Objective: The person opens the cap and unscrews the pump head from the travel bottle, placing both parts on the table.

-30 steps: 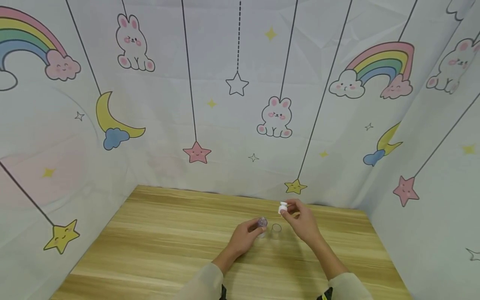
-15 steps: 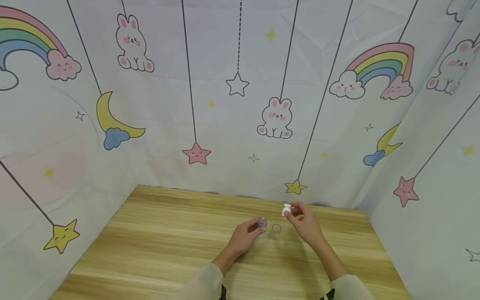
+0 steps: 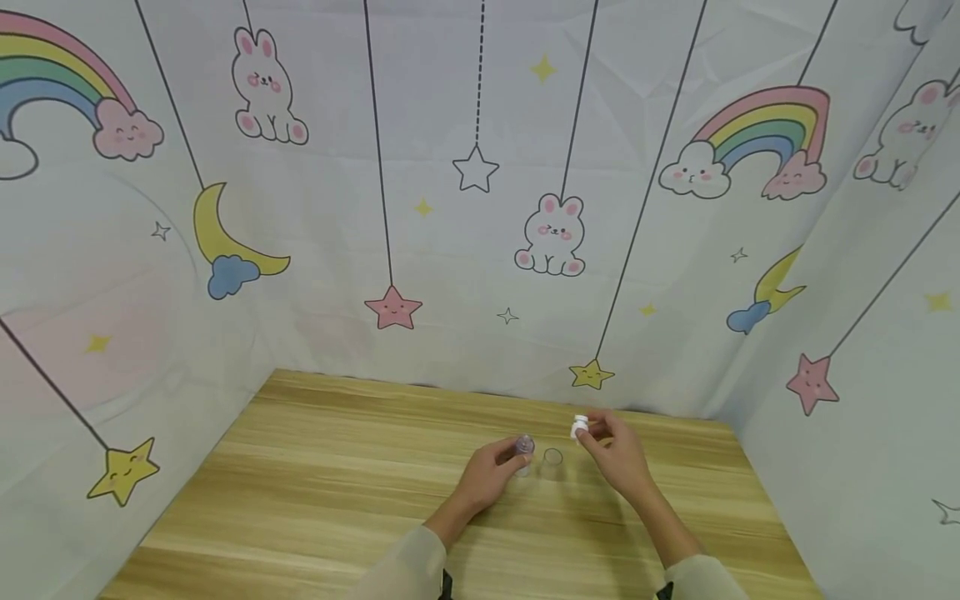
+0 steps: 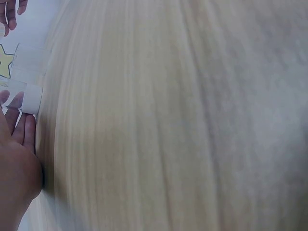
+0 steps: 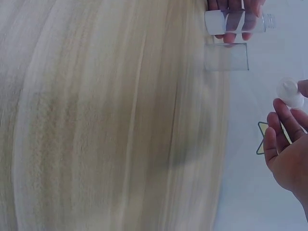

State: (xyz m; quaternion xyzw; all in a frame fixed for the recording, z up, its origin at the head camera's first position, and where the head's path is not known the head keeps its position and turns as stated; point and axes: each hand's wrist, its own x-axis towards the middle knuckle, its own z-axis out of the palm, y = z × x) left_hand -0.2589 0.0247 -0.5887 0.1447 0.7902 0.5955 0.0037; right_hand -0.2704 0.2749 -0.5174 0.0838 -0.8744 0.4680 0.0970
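Note:
My left hand (image 3: pixel 483 477) grips a small clear bottle (image 5: pixel 215 22) that stands upright on the table. A white band covers its lower part, and its threaded neck shows bare in the right wrist view. Between thumb and fingers, my right hand (image 3: pixel 622 457) pinches a small white bottle top (image 3: pixel 580 427), held up off the table to the right of the bottle. In the right wrist view the underside of this top (image 5: pixel 289 91) faces the camera. A clear open cylinder (image 3: pixel 552 457), like a cover, stands on the table between both hands, apart from them.
The wood-grain table (image 3: pixel 337 492) runs back to a white curtain (image 3: pixel 450 350) printed with stars, rabbits and rainbows. More of this cloth closes off the left and right sides.
My right hand has moved a little right and toward me, carrying the white bottle top lower in the head view. The left hand, bottle and clear cylinder have stayed put.

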